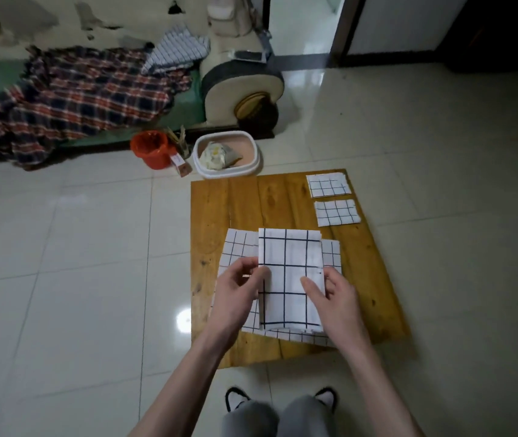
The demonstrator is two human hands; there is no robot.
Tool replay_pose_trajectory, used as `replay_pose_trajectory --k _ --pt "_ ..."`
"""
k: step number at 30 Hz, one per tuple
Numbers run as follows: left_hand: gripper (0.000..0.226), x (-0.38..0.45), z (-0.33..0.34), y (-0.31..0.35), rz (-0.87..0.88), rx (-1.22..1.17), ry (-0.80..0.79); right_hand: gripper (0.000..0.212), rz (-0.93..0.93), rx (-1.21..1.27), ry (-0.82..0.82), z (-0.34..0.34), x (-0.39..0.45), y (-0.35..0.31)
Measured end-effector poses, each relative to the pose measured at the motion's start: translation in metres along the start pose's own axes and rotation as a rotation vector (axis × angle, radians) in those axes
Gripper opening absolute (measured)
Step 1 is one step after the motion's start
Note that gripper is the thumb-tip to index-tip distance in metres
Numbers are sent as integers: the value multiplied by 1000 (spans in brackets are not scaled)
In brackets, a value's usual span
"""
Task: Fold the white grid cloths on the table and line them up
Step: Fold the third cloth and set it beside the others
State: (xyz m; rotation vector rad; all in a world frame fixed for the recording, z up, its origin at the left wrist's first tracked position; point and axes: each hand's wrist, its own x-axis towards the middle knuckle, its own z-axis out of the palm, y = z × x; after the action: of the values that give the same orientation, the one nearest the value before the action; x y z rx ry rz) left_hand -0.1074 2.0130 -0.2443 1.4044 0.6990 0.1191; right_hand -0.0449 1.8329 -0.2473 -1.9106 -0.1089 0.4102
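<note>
On the near half of the low wooden tabletop, a white cloth with a dark grid, folded into a tall narrow strip, is held between both hands. The left hand pinches the strip's left edge about halfway along, thumb on top and fingers curled underneath. The right hand lies at the strip's right edge, its thumb pressed flat on the upper face and the other fingers bent just beside the edge; whether those fingers grip the fabric from below cannot be told. The strip's near end curls up slightly.

Under the strip lies an unfolded stack of white grid cloths, spread flat and showing on both sides of the strip and at the near edge of the tabletop.

Along the right edge, toward the far right corner, two small folded white grid cloths sit one behind the other, close but apart: the farther folded square at the corner, the nearer folded square just in front of it.

Beyond the far edge, on the tiled floor, stand a white oval basin and an orange bucket. A red and blue plaid blanket lies farther back on the left.
</note>
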Motion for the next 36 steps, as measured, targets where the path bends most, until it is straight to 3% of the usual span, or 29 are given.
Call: replay_pose_trajectory --k 4,10,13,15,26,36 --pt "18 -17 40 17 5 15 -142 9 35 110 62 -41 -16 0" --pt "16 -41 116 19 57 66 -213 33 68 164 215 -114 -40 31" --pt "16 -54 157 18 65 83 -227 8 85 205 309 -158 -45 45" --pt "15 -63 185 20 79 96 -235 2 93 218 339 -188 -45 51" --pt "11 -92 339 26 202 184 -171 4 40 190 346 -340 -36 76" --pt "14 -89 430 36 213 170 -261 6 31 189 371 -432 -15 89"
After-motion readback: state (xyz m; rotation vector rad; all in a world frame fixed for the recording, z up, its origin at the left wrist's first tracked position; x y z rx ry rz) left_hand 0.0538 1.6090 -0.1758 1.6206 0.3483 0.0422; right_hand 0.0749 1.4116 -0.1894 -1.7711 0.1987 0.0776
